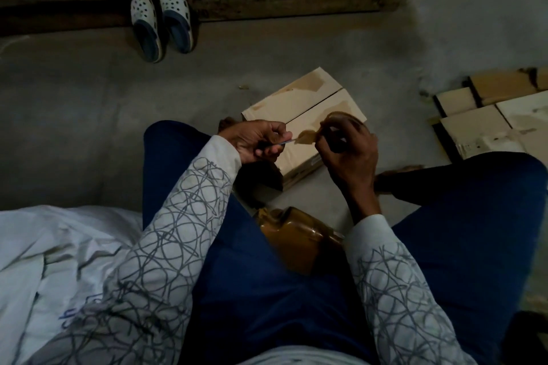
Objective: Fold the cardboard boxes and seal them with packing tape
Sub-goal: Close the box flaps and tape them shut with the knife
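Box (299, 104) on floor (89, 98) between the knees, flaps closed. Right hand (350, 154) fingers grasp tape roll (339, 117). Left hand (256, 142) fingers pinch what looks like a thin blade (286, 142) at the tape end (307, 136). Risk: the loose end folds onto itself, or the blade slips toward the fingers.

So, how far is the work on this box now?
Done: the box is folded, flaps closed. In hand: the right hand holds the tape roll, the left hand pinches a thin tool at its loose end. Left: the middle seam looks untaped; flat cardboard waits at right.
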`<state>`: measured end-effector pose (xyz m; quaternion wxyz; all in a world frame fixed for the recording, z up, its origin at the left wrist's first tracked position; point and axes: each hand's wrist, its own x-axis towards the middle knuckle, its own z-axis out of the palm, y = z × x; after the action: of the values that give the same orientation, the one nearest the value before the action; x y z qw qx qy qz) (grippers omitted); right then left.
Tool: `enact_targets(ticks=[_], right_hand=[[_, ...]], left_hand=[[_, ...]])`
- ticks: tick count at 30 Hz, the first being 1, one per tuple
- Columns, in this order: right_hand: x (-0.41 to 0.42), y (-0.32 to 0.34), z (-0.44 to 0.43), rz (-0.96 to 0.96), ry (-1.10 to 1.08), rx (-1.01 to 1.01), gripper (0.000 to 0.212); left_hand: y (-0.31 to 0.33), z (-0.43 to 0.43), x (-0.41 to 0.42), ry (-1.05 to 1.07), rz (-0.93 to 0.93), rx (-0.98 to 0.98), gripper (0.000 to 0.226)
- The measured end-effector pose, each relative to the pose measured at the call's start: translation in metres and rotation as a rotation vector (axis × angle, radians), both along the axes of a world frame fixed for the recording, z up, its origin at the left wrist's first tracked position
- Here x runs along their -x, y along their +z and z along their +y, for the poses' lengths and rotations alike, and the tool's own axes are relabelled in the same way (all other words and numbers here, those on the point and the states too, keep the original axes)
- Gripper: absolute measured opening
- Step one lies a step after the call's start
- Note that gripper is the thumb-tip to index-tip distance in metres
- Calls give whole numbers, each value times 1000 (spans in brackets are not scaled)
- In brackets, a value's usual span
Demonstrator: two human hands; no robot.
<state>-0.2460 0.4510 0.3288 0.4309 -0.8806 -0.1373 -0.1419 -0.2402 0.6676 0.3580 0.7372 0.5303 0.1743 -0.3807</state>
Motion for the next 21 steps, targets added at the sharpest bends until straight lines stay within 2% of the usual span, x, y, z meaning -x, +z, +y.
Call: enact_targets(ticks=[3,4,6,8,11,14,17,21], right_hand=[[-5,-5,-14,62,-192,-90,20],[-8,-3,-21,93,-294,-141,20],[-12,3,-34,119,-414,-177,21],[-11,7,-34,131,-391,-183,21],[0,9,-10,246,-259,-266,23],[13,12,21,358,-155,-338,24],[20,30,52,391,-101,-394,17],[28,63,101,352,-36,-455,13]], left_hand=[[3,15,7,-70,1,20,11],[1,21,10,-52,1,-61,13],[-11,33,13,67,-58,-361,19],[-23,41,14,261,-136,-558,16],[-24,42,16,397,-159,-462,4],[-6,32,17,418,-234,-358,5],[14,33,19,398,-262,-304,4],[55,78,34,374,-275,-391,24]])
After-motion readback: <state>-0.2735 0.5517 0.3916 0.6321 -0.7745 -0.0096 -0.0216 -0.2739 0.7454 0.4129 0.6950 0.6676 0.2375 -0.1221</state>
